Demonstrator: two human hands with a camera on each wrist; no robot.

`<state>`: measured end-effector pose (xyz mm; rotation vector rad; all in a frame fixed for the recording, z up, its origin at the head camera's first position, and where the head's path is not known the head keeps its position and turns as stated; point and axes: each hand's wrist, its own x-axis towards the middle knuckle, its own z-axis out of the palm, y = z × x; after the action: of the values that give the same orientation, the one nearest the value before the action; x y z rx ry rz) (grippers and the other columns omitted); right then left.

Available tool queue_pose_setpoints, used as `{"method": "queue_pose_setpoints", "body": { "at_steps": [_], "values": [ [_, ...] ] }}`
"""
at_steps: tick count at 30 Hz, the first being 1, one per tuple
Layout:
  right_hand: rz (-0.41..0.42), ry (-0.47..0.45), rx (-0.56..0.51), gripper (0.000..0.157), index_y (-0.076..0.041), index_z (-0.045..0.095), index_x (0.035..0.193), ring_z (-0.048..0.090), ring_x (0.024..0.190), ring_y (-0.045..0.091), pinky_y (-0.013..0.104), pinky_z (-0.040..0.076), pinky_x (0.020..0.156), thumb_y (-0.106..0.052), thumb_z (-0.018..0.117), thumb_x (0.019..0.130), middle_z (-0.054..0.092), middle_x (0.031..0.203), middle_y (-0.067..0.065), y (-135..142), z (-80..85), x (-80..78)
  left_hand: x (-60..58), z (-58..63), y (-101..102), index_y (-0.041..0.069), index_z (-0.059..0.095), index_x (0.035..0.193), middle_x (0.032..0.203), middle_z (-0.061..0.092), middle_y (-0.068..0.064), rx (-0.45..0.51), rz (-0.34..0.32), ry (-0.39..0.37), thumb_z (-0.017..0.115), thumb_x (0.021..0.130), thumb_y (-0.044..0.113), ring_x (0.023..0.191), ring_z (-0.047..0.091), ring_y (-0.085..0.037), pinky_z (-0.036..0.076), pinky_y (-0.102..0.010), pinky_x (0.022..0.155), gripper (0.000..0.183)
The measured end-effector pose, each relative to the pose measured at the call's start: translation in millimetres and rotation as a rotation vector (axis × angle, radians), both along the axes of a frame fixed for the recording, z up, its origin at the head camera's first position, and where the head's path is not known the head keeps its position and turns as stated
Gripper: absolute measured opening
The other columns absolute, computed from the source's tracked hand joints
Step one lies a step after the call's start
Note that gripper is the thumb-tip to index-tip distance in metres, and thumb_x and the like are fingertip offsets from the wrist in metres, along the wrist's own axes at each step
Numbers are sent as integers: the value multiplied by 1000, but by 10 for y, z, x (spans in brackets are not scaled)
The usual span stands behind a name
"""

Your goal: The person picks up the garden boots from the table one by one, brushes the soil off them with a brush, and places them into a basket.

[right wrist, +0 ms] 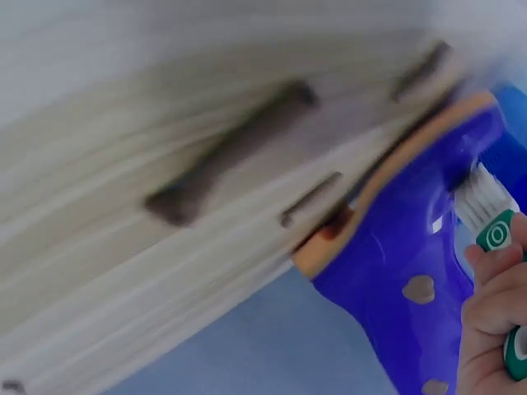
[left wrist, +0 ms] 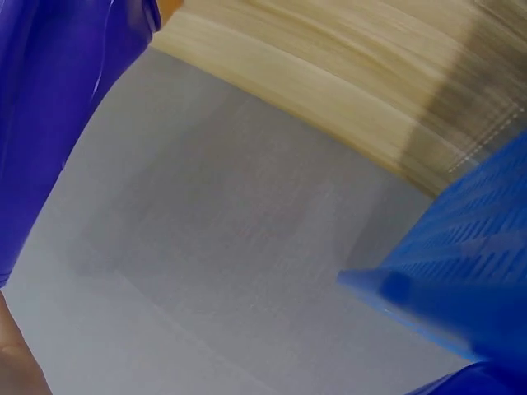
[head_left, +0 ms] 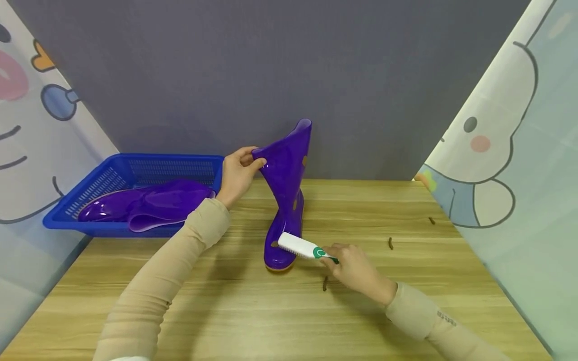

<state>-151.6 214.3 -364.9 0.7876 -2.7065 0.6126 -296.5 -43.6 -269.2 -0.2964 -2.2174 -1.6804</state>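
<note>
A purple rain boot (head_left: 285, 175) with pale spots stands upright on the wooden table, its toe toward me. My left hand (head_left: 240, 173) pinches the rim of its shaft, thumb on the outer side. In my right hand (head_left: 354, 268) is the handle of a white and green scrub brush (head_left: 298, 244), whose bristles lie against the top of the boot's foot. The right wrist view shows the boot's orange sole (right wrist: 395, 169) and heart-shaped patches, with the brush (right wrist: 486, 202) at its far end. Only a bit of my left hand (left wrist: 15, 358) shows in the left wrist view.
Left of the boot, a blue plastic basket (head_left: 131, 232) holds another purple boot (head_left: 171, 200) lying on its side. Several small dark brown bits, one a curled piece (head_left: 390, 243), lie on the table's right half. A grey panel (head_left: 361, 90) rises behind.
</note>
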Motion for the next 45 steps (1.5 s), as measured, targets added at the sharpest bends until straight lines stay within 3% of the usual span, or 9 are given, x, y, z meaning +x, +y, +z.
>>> {"method": "queue_pose_setpoints", "body": {
  "at_steps": [5, 12, 15, 24, 29, 40, 45],
  "values": [
    [-38, 13, -70, 22, -2, 70, 99, 31, 45, -2, 13, 30, 38, -16, 68, 81, 66, 75, 1, -79, 92, -117, -1, 42, 26, 7, 63, 111, 99, 69, -15, -14, -5, 3, 68, 81, 20, 89, 65, -18, 51, -22, 72, 33],
    [-15, 244, 123, 25, -4, 70, 97, 39, 44, -1, 8, 27, 38, -24, 67, 82, 68, 77, 3, -184, 11, -262, 14, 11, 37, 6, 62, 112, 100, 68, -15, -21, 2, -4, 69, 81, 20, 92, 65, -21, 51, -25, 74, 34],
    [11, 275, 152, 24, -6, 70, 97, 37, 44, -2, 7, 26, 37, -23, 69, 80, 65, 71, 0, -171, -43, -238, 20, -3, 56, 8, 63, 112, 101, 68, -14, -11, -1, -24, 69, 81, 21, 93, 65, -20, 51, -25, 75, 34],
    [88, 181, 159, 21, -4, 70, 95, 37, 47, -3, 5, 31, 40, -18, 69, 79, 64, 73, 0, -126, -42, -132, -13, -2, 67, 8, 64, 110, 100, 69, -14, 3, 16, -34, 70, 80, 18, 89, 65, -17, 51, -21, 71, 33],
    [77, 115, 168, 23, -3, 69, 97, 37, 47, -3, 6, 30, 40, -18, 68, 80, 66, 76, 2, -86, 18, -74, -27, -28, 16, 5, 63, 110, 99, 69, -16, 8, 31, -33, 69, 80, 16, 85, 65, -14, 50, -18, 69, 32],
    [58, -17, 56, 22, -2, 69, 98, 27, 44, -6, 7, 26, 37, -13, 69, 79, 68, 76, 3, 45, 113, -23, -56, -25, 29, 4, 63, 109, 97, 68, -18, 39, 39, -16, 70, 79, 14, 80, 65, -11, 52, -19, 68, 32],
    [32, -2, -12, 23, -2, 69, 100, 26, 44, -4, 10, 27, 37, -14, 68, 80, 63, 69, -1, -12, 170, -85, -48, 0, 67, 5, 63, 110, 99, 68, -16, 42, 10, -25, 69, 80, 15, 83, 65, -13, 52, -21, 69, 32]
  ]
}}
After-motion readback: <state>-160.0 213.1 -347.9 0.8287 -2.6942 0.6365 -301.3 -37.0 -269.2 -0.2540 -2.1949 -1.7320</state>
